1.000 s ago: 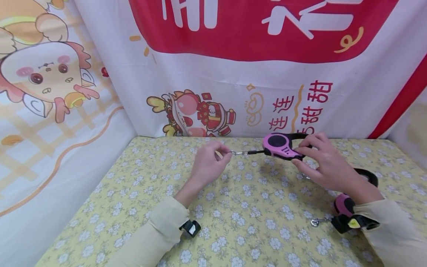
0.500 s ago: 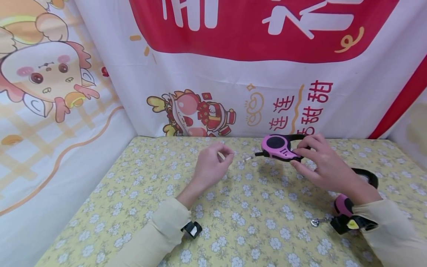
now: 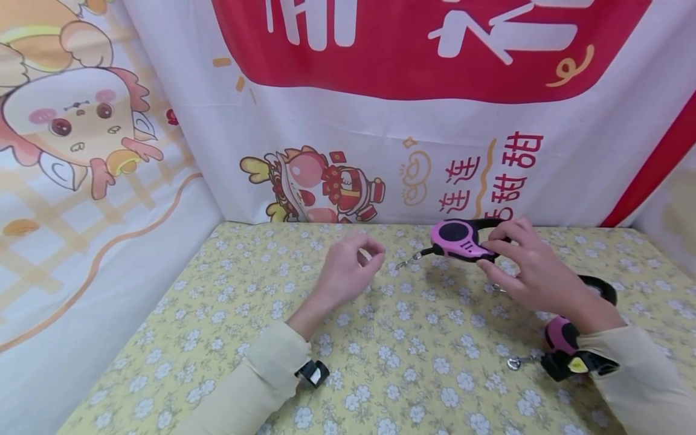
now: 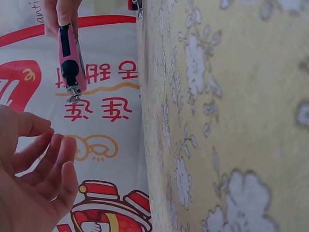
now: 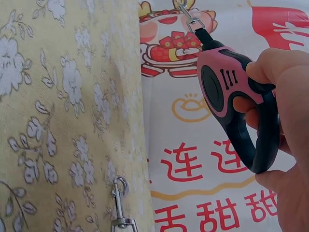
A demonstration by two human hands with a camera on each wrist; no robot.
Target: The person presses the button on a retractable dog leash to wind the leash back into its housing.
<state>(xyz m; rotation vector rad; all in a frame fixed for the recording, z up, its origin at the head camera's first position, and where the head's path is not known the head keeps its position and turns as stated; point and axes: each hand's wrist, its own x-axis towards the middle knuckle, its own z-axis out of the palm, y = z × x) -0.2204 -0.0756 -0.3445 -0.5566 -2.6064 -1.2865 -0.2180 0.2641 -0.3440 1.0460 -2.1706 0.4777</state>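
Note:
My right hand (image 3: pixel 535 269) grips a pink-and-black retractable dog leash (image 3: pixel 470 246) by its black loop handle, above the table. In the right wrist view the thumb lies by the leash's upper edge and fingers reach through the loop. From the nozzle of its case hangs a metal snap hook (image 3: pixel 409 261), tilted down toward the left. To the left of that hook is my left hand (image 3: pixel 348 266), apart from it and holding nothing. Its fingers (image 4: pixel 67 183) are loosely bent, with thumb and index tips close together.
A second pink-and-black retractable leash (image 3: pixel 558 334) lies on the table under my right forearm, its metal clip (image 3: pixel 513 363) pointing left. Another metal clip (image 3: pixel 498 289) shows below my right hand. A flowered cloth (image 3: pixel 380 368) covers the table; a printed curtain (image 3: pixel 337 121) hangs behind.
A second ago my left fingers pinched the snap hook with the short cord straight. They have let it go, and the hook has dropped to hang from the case. The right hand barely moved.

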